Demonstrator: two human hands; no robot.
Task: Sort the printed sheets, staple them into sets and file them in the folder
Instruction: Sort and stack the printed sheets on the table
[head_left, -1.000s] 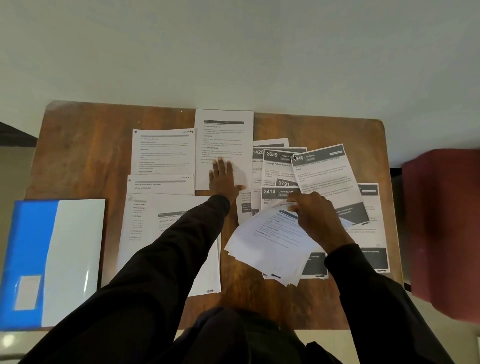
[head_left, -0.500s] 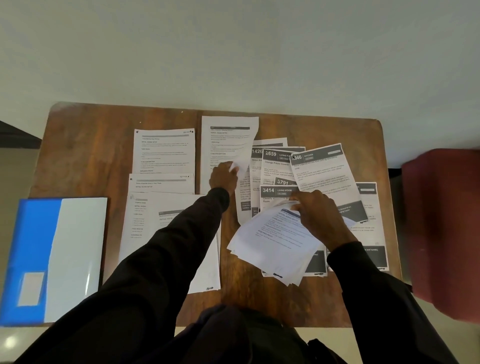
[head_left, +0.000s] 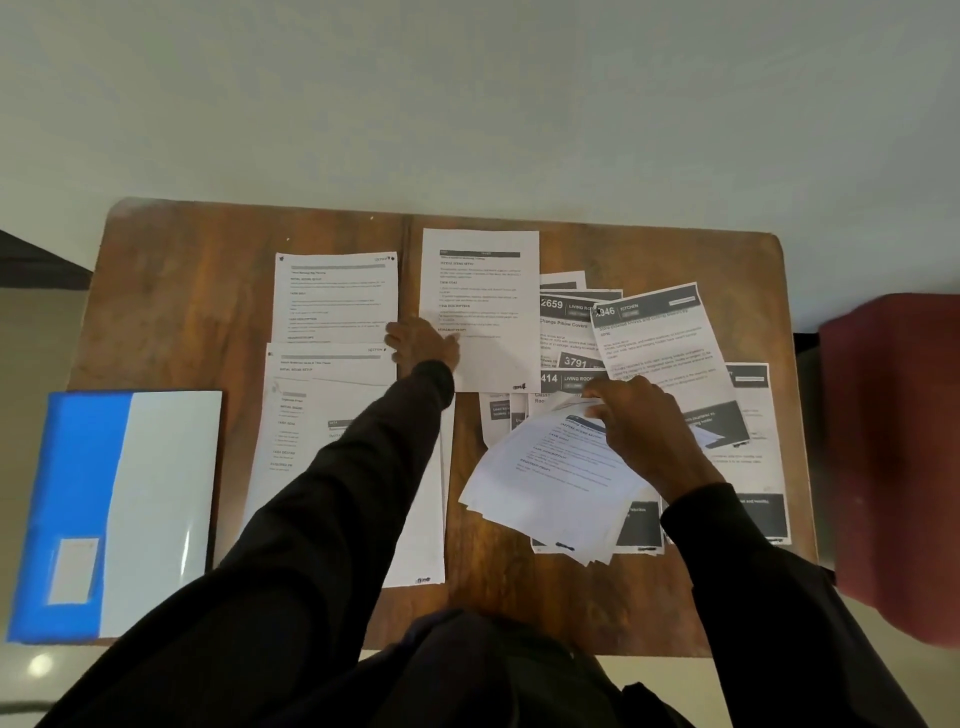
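Printed sheets cover the wooden table. A plain-text sheet lies flat at the middle back. My left hand rests at its lower left edge, fingers spread, thumb on the paper, gripping nothing. To its left lie more plain-text sheets, overlapping toward me under my sleeve. My right hand is closed on the top edge of a fanned stack of sheets, held just above the table. Dark-header sheets with large numbers fan out behind and beside that stack. The blue and white folder lies shut at the left.
A dark red chair stands against the table's right side. The folder overhangs the table's left edge. A pale wall runs behind the table's far edge. No stapler is in view.
My left hand pinched the middle sheet's lower corner, shifted the sheet slightly right and let it lie flat; the hand now sits at its left edge. The right hand barely moved.
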